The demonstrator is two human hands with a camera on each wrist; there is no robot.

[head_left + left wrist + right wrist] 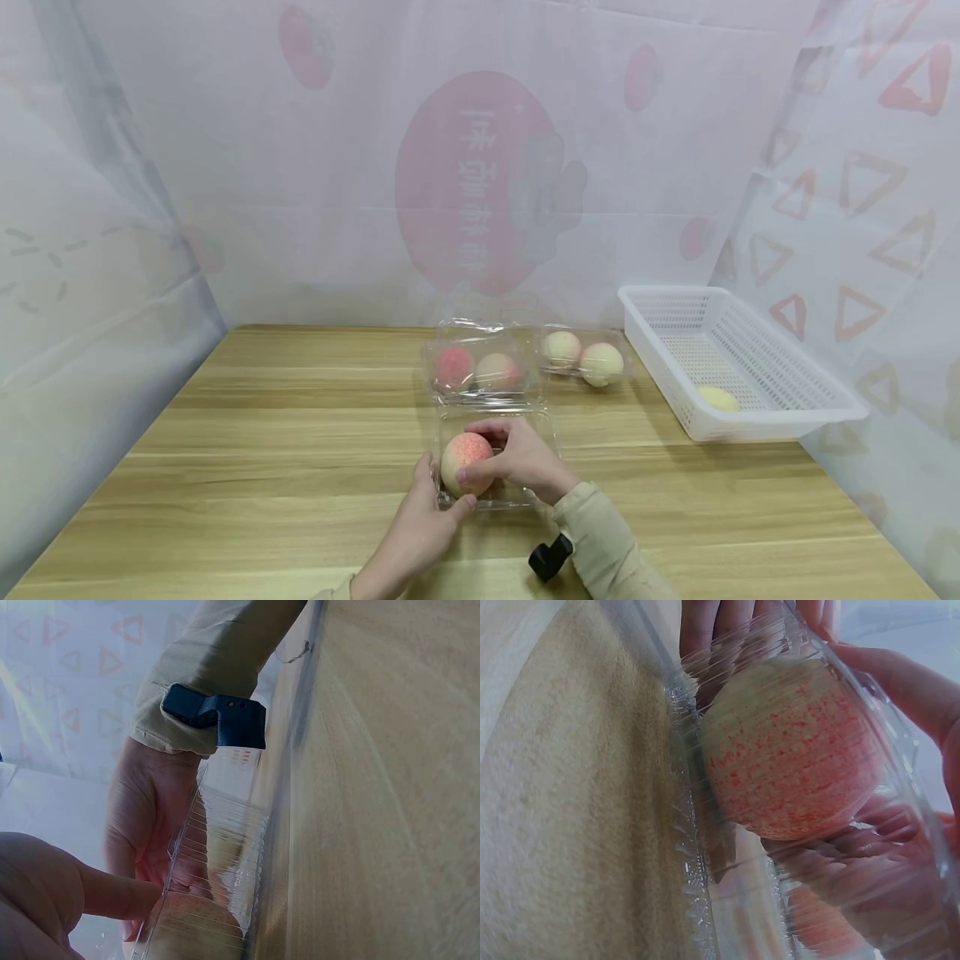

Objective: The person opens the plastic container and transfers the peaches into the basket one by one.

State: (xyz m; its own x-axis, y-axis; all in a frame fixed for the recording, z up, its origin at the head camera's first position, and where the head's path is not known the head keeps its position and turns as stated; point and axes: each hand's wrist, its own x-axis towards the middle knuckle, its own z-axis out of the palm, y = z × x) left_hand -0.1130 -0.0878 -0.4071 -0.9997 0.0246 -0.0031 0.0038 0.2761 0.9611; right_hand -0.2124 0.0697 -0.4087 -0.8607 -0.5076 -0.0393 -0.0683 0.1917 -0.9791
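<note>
A cream and pink peach [467, 464] sits at the left of the near half of an opened clear plastic clamshell box [517, 497]. My right hand [525, 460] holds this peach between thumb and fingers from its right side. At the box's near left corner, my left hand [429, 518] grips the wall, with its thumb at the front rim and its fingers along the left side. Through the clear wall, the right wrist view shows the peach [795, 750] close up. In the left wrist view the peach [191, 930] is partly cut off by the bottom edge.
Just beyond stands another clear box with two peaches [454, 368]. To its right lies a further clear box with two paler peaches [602, 364]. A white perforated basket [780, 421] at the right holds a yellowish fruit [718, 398]. Printed cloth [337, 167] hangs behind the wooden table [285, 467].
</note>
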